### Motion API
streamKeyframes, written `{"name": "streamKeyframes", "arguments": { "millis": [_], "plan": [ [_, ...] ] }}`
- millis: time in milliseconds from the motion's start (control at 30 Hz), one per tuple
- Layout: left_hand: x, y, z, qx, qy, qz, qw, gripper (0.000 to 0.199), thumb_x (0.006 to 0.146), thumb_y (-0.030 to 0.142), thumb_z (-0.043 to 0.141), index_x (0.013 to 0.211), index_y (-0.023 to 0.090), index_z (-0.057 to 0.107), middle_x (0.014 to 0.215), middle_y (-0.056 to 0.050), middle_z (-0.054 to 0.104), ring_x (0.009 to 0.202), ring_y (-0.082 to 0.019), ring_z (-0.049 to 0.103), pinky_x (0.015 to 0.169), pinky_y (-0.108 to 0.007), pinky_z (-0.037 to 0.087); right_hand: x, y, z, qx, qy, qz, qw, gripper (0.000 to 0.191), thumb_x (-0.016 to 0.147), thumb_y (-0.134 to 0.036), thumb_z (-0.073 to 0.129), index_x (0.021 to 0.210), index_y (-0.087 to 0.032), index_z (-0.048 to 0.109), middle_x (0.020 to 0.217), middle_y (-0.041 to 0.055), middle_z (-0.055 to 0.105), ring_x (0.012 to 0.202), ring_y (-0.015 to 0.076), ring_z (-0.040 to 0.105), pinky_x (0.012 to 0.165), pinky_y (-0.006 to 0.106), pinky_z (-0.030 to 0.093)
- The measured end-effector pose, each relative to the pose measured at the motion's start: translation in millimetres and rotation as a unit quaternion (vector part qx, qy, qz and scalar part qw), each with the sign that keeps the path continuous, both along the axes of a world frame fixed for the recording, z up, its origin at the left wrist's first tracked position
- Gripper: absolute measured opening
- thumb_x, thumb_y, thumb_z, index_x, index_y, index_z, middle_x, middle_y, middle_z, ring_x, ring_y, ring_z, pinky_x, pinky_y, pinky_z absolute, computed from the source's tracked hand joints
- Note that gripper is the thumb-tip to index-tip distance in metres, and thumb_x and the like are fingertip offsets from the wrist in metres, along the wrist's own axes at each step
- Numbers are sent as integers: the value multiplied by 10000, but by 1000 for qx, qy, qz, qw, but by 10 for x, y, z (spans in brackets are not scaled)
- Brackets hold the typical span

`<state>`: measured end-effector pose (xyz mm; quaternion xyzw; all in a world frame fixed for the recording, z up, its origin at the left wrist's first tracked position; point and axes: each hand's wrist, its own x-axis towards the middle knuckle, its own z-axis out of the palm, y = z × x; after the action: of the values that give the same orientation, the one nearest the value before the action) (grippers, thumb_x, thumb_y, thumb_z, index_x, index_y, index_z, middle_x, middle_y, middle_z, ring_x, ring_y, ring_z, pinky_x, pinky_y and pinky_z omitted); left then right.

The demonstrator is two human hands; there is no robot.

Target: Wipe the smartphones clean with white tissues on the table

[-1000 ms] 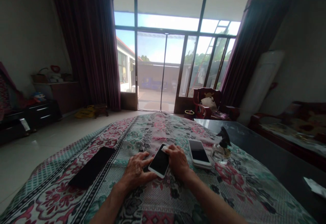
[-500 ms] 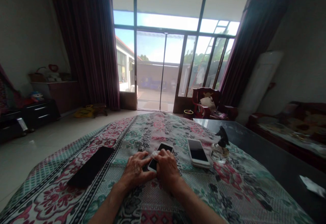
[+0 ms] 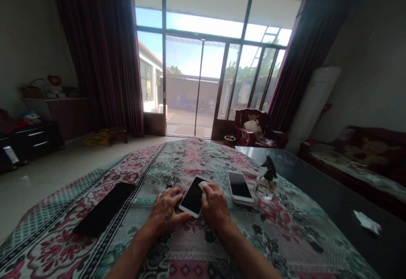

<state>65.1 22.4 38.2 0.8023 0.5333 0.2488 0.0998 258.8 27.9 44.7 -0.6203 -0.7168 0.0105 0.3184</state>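
On the left, a long black slab (image 3: 104, 209) lies on the flowered cloth (image 3: 190, 156). Next, the left hand (image 3: 163, 210) is spread, thumb by the lower edge of a white-framed phone (image 3: 192, 201) lying flat. The right hand (image 3: 216, 205) pinches a white wipe (image 3: 203, 184) at the phone's upper right — beyond come stacked white phones (image 3: 240, 187), a black-topped spray bottle (image 3: 265, 189) and, on the dark table (image 3: 336, 192), a crumpled tissue (image 3: 368, 222).

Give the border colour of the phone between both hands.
The phone has a white border (head view).
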Motion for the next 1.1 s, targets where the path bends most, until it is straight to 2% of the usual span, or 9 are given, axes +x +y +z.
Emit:
{"name": "streamKeyframes", "arguments": {
  "millis": [133, 367, 567, 633, 700, 800, 900, 1000, 1100],
  "plan": [
    [96, 1, -77, 3, -20, 12, 1000, 497, 681, 472, 709, 1105, 215, 675, 1307, -103, 587, 1231, -292, 498, 1044, -414, 343, -85, -61, -61, 2, 60, 9, 998, 395, 783, -149, 472, 1145, -194, 624, 1171, 83, 595, 1084, 224, 528, 956, 322, 377],
    [282, -14, -180, -2, -50, 55, 997, 474, 711, 382, 649, 1136, 173, 635, 1300, -122, 588, 1226, -287, 510, 1042, -413, 355, -144, -89, -82, 11, 142, 5, 990, 556, 637, -56, 462, 1162, -152, 619, 1162, 98, 601, 1090, 221, 541, 986, 323, 403],
    [545, -107, -81, -45, -215, 74, 973, 391, 722, 324, 569, 1080, 184, 640, 1121, -83, 674, 1050, -244, 619, 916, -328, 461, -109, -125, -81, 18, 211, 3, 977, 571, 591, -51, 451, 1121, -146, 641, 1140, 103, 616, 1083, 208, 565, 992, 302, 410],
    [559, -116, -55, -123, -332, 69, 933, 370, 698, 292, 597, 1052, 203, 655, 946, -36, 718, 854, -205, 668, 771, -279, 503, -96, -165, -87, 23, 210, 5, 977, 572, 592, -42, 447, 1118, -156, 643, 1130, 96, 620, 1084, 199, 564, 987, 289, 410],
    [542, -117, -46, -206, -447, 60, 868, 403, 643, 265, 657, 1038, 187, 661, 719, 10, 701, 626, -165, 647, 591, -238, 492, -83, -220, -88, 16, 197, 0, 980, 562, 598, -32, 450, 1109, -164, 647, 1110, 90, 624, 1069, 193, 566, 967, 279, 418],
    [490, -122, -32, -264, -524, 56, 808, 431, 611, 237, 691, 1031, 143, 661, 555, 36, 642, 445, -126, 569, 452, -210, 436, -59, -307, -73, 9, 163, 7, 986, 484, 615, -32, 470, 1025, -192, 673, 1054, 72, 631, 1020, 191, 571, 918, 278, 433],
    [404, -136, 24, -279, -555, 61, 781, 372, 616, 153, 685, 986, 127, 677, 640, -13, 700, 538, -138, 642, 550, -225, 512, -34, -360, -51, -3, 154, 30, 988, 312, 656, -56, 499, 846, -203, 698, 925, 48, 641, 892, 171, 597, 831, 250, 449],
    [260, -142, 107, -313, -616, 69, 719, 282, 659, 54, 653, 929, 124, 698, 752, -53, 741, 662, -156, 697, 644, -234, 554, -16, -363, -37, -6, 179, 36, 983, 243, 721, -80, 491, 742, -203, 700, 817, 35, 640, 788, 150, 604, 757, 230, 452],
    [93, -133, 165, -312, -653, 100, 683, 249, 753, -3, 563, 918, 128, 696, 812, -60, 755, 683, -139, 706, 625, -212, 561, 0, -351, -4, 41, 201, -2, 979, 217, 730, -96, 509, 723, -198, 701, 959, 65, 659, 945, 188, 589, 858, 281, 439]
  ]
}}
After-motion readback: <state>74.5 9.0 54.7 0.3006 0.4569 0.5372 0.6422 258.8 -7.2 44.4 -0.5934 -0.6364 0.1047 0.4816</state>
